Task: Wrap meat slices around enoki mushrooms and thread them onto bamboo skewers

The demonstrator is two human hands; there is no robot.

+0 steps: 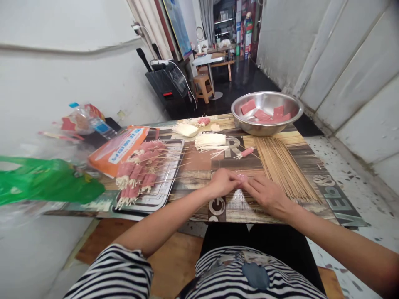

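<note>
Meat roll [242, 177] lies crosswise, left-right, pinched between fingers of left hand [222, 182] and right hand [264, 193].

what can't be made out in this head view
Head view, pink piece: mostly covered by the fingers of the left hand and right hand; its shape and their grip cannot be told.
Head view, green bag: blurred and cut off by the left edge.
Head view, orange packet: print too small and blurred to read.
Head view, shelves in the far room: contents too small.
</note>
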